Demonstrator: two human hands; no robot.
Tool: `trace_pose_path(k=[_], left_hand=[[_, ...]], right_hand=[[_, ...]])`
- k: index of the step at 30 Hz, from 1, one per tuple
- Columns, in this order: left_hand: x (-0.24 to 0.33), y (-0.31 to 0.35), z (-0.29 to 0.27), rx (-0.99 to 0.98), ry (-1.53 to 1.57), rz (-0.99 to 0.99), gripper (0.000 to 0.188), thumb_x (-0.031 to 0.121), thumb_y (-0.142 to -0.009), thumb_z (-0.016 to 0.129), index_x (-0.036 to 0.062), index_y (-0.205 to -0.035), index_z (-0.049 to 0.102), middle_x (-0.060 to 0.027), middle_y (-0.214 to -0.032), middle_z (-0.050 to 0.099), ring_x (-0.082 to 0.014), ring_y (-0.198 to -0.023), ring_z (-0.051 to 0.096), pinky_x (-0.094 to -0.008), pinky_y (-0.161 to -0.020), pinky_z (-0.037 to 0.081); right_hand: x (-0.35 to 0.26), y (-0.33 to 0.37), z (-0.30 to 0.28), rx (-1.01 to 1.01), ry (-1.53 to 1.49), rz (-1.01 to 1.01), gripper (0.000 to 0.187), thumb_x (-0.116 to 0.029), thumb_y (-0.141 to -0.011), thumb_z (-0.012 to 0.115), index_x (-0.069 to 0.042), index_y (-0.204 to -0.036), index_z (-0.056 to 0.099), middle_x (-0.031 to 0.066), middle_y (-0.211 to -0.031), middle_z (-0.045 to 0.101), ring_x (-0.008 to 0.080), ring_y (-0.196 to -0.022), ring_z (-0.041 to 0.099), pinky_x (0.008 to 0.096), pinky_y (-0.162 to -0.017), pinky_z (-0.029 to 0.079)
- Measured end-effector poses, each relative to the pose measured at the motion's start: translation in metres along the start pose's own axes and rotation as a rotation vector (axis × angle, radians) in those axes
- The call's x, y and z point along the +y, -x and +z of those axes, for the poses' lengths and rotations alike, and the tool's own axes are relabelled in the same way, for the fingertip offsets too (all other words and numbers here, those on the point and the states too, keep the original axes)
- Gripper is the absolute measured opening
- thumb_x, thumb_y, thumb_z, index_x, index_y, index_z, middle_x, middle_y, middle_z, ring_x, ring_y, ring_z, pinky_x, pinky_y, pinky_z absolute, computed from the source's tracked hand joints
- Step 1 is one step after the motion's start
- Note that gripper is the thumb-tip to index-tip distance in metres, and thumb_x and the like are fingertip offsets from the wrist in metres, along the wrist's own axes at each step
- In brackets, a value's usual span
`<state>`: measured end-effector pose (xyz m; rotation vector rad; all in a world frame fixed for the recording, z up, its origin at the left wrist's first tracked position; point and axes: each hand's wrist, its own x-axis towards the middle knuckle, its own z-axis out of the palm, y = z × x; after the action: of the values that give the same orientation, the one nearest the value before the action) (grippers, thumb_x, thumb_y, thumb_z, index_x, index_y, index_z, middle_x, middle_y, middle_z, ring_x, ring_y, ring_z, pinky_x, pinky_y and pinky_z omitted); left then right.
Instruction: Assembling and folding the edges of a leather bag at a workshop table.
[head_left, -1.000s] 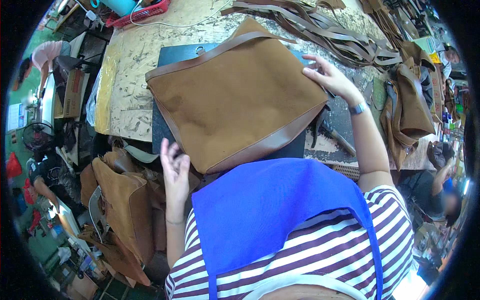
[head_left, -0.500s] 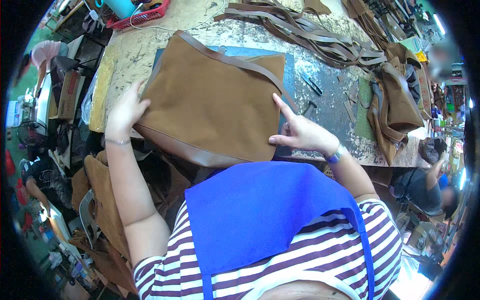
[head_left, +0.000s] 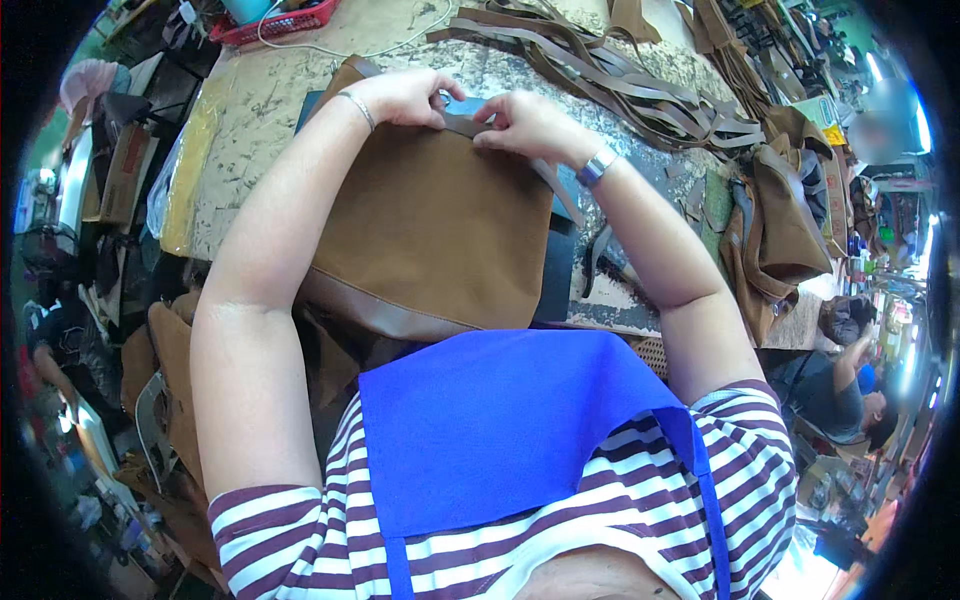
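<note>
my left hand [head_left: 405, 98] and right hand [head_left: 530, 127] pinch the far trim [head_left: 463, 125] of the brown bag [head_left: 430, 225], apparently adjusting it; next likely needs steadiness.

By the worn table [head_left: 262, 105], a red basket [head_left: 300, 28], brown straps [head_left: 625, 82] and a green mat [head_left: 717, 198] are carried; the straps are piled loosely.

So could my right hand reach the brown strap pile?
Probably yes: the strap pile lies beyond your right hand with nothing visible between, though that hand must first release the strip on the bag.
</note>
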<state>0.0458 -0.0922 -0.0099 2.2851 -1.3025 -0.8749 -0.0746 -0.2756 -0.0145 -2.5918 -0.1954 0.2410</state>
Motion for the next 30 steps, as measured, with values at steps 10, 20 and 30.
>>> trace_pose_path(k=[10, 20, 30], left_hand=[[-0.011, 0.007, -0.003, 0.064, 0.206, 0.055, 0.039, 0.010, -0.076, 0.068, 0.0061, -0.113, 0.058, -0.0001, -0.080, 0.061, -0.0093, -0.074, 0.054, -0.0253, -0.071, 0.046], [-0.014, 0.008, -0.003, 0.054, 0.321, 0.038, 0.044, 0.009, -0.076, 0.068, 0.0069, -0.118, 0.053, -0.0001, -0.080, 0.061, -0.0087, -0.076, 0.054, -0.0252, -0.075, 0.044], [-0.020, 0.010, 0.002, 0.095, 0.396, 0.014, 0.048, 0.011, -0.075, 0.071, 0.0092, -0.119, 0.053, -0.0017, -0.085, 0.063, -0.0114, -0.080, 0.057, -0.0267, -0.076, 0.046]], right_hand=[[-0.009, -0.028, -0.032, -0.198, -0.066, 0.040, 0.025, -0.027, -0.083, 0.066, -0.005, -0.093, 0.066, 0.0063, -0.077, 0.065, 0.0147, -0.071, 0.058, 0.0310, -0.069, 0.047], [0.011, -0.036, -0.023, -0.168, -0.121, -0.081, 0.027, -0.029, -0.084, 0.066, -0.005, -0.095, 0.066, 0.0058, -0.082, 0.065, 0.0140, -0.078, 0.058, 0.0302, -0.072, 0.046], [-0.011, -0.036, -0.034, -0.156, -0.114, -0.079, 0.029, -0.031, -0.085, 0.065, -0.005, -0.096, 0.068, 0.0083, -0.081, 0.066, 0.0167, -0.077, 0.060, 0.0312, -0.073, 0.047]])
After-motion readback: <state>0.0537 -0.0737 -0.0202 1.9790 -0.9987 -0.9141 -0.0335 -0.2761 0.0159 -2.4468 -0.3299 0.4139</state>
